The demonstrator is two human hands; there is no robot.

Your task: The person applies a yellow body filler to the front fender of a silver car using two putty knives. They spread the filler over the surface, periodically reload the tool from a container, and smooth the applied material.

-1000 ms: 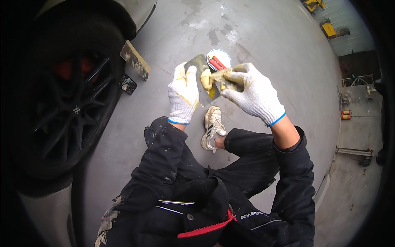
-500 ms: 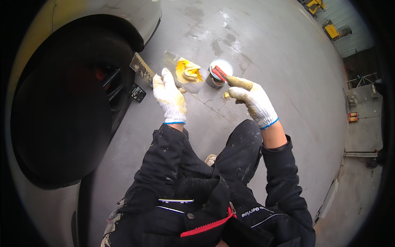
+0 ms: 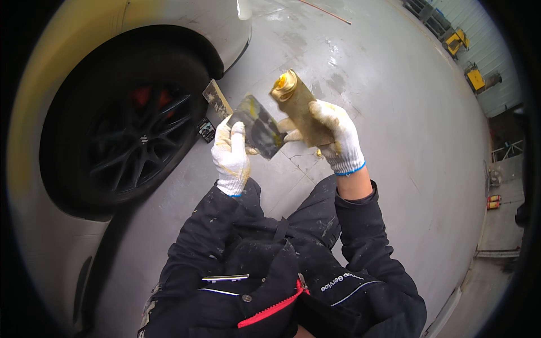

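My left hand (image 3: 232, 158), in a white knit glove, is closed on a grey spreader plate (image 3: 255, 127) smeared with yellow and dark residue. Another stained spreader (image 3: 217, 98) shows just beyond its fingers; whether the hand holds that one too, I cannot tell. My right hand (image 3: 342, 138), gloved alike, grips a wide brownish spreader (image 3: 304, 115), tilted, with its thumb on the face. A swirl of beige and yellow putty (image 3: 284, 84) clings to its upper end. The two plates are close together in front of me, and right fingertips reach the left plate's edge.
At left stands a car with a black wheel (image 3: 138, 138) and a pale body panel (image 3: 186, 14). A small dark phone-like object (image 3: 206, 130) lies beside the tyre. A thin orange rod (image 3: 327, 12) is on the grey floor ahead. Yellow equipment (image 3: 456, 41) lines the far right wall.
The putty was on a plate at my left hand and is now on the spreader in my right. A red-handled item at my right hand and the can beside it no longer show.
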